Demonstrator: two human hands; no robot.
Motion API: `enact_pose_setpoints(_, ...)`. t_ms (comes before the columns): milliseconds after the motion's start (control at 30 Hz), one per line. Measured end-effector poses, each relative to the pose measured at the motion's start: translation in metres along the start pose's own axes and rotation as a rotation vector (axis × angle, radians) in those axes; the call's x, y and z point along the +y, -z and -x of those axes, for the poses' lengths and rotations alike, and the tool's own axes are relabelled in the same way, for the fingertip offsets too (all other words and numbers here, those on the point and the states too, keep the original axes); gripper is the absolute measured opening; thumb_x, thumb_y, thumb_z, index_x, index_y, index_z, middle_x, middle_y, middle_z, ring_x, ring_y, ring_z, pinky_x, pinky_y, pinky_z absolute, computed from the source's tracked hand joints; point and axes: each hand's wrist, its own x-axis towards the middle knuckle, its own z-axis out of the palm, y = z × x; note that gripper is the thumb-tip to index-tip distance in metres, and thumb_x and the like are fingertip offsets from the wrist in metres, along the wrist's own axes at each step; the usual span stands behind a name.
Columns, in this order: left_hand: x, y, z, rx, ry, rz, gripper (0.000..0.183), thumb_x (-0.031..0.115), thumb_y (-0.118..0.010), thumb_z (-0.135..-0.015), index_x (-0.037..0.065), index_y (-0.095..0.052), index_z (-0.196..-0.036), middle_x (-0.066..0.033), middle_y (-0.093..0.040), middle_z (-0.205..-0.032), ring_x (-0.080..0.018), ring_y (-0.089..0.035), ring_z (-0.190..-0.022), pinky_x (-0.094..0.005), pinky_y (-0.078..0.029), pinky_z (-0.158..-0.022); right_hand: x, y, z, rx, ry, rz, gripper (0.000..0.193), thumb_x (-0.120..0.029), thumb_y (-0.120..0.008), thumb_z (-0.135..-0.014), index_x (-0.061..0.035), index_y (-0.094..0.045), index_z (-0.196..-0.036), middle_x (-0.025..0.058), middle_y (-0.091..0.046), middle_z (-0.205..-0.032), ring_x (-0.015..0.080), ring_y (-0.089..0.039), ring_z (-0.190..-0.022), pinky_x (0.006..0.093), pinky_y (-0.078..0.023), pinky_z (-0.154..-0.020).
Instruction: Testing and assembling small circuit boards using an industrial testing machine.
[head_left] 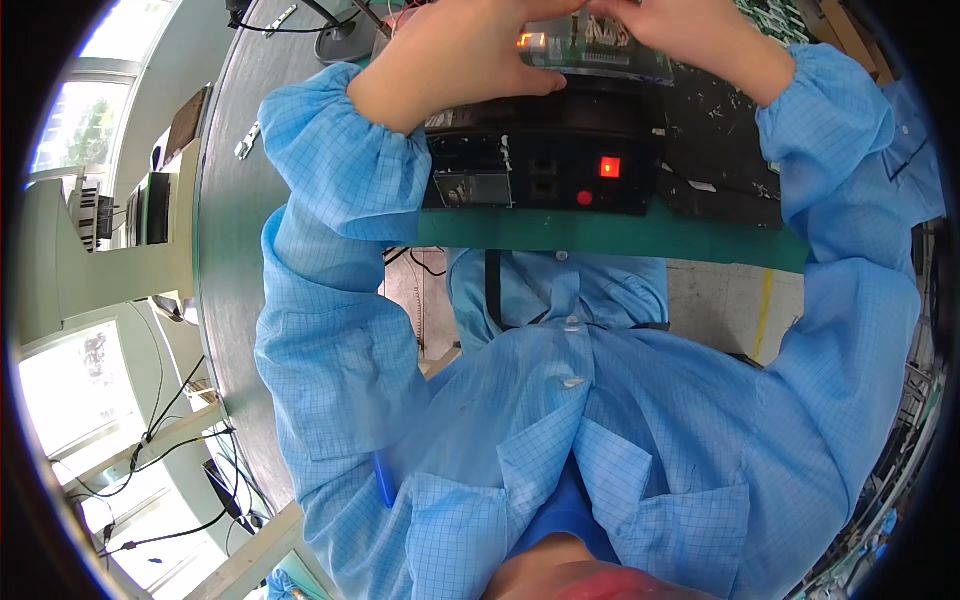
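At the top edge, my left hand [484, 52] reaches over a green circuit board [600, 62] that has a lit orange display. Its thumb stretches out along the board's near side, apart from the fingers. My right hand [682, 32] comes in from the right, its fingers drawn together close to the left fingertips. The frame cuts those fingertips off, so anything between them is hidden. Under the board is a black box [545, 130] with a glowing red switch [610, 167] and a round red button [585, 198] on its near face.
A green mat [600, 232] runs along the bench's near edge. The dark bench top [245, 220] curves away at left, with a black stand base [336, 44] at the upper left. More green circuit boards [775, 22] lie at the upper right, beside cardboard [850, 35].
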Motion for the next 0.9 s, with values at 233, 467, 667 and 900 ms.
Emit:
enact_pose_setpoints(233, 0.0, 0.002, -0.001, -0.057, 0.012, -0.011, 0.074, 0.029, -0.078, -0.073, 0.014, -0.056, -0.142, -0.0223, -0.071, -0.09, -0.0399, -0.069, -0.086, -0.0448, -0.054, -0.079, 0.002, -0.011, 0.002, 0.241, 0.245, -0.296, 0.015, -0.01, -0.069, -0.079, -0.0019, -0.076, -0.089, 0.0209, -0.068, -0.078, 0.0393, -0.067, -0.072, 0.0428, -0.054, -0.066)
enact_pose_setpoints(467, -0.023, -0.036, -0.004, 0.146, -0.15, -0.073, 0.068, 0.033, -0.078, -0.077, 0.026, -0.057, -0.142, -0.0164, -0.072, -0.084, -0.0363, -0.071, -0.078, -0.0442, -0.057, -0.073, 0.001, -0.001, 0.004, -0.012, -0.096, -0.123, 0.016, -0.011, -0.069, -0.079, -0.0019, -0.076, -0.09, 0.0204, -0.069, -0.079, 0.0387, -0.068, -0.072, 0.0422, -0.055, -0.066)
enact_pose_setpoints(667, -0.024, -0.04, -0.008, 0.249, -0.213, -0.119, 0.065, 0.035, -0.076, -0.078, 0.022, -0.058, -0.139, -0.0154, -0.072, -0.081, -0.0355, -0.071, -0.076, -0.0463, -0.057, -0.07, 0.001, 0.008, 0.002, -0.045, -0.105, -0.15, 0.021, -0.01, -0.067, -0.08, 0.0027, -0.074, -0.096, 0.0217, -0.071, -0.082, 0.0332, -0.072, -0.074, 0.0371, -0.057, -0.068)
enact_pose_setpoints(900, 0.035, -0.082, 0.001, 0.416, -0.044, -0.109, 0.066, 0.042, -0.073, -0.079, -0.002, -0.055, -0.125, -0.0146, -0.067, -0.063, -0.0367, -0.068, -0.059, -0.0453, -0.055, -0.056, -0.002, 0.025, -0.019, -0.01, -0.092, -0.19, 0.025, -0.019, -0.072, -0.082, 0.0012, -0.075, -0.097, 0.0149, -0.073, -0.081, 0.0209, -0.07, -0.071, 0.0306, -0.054, -0.064)
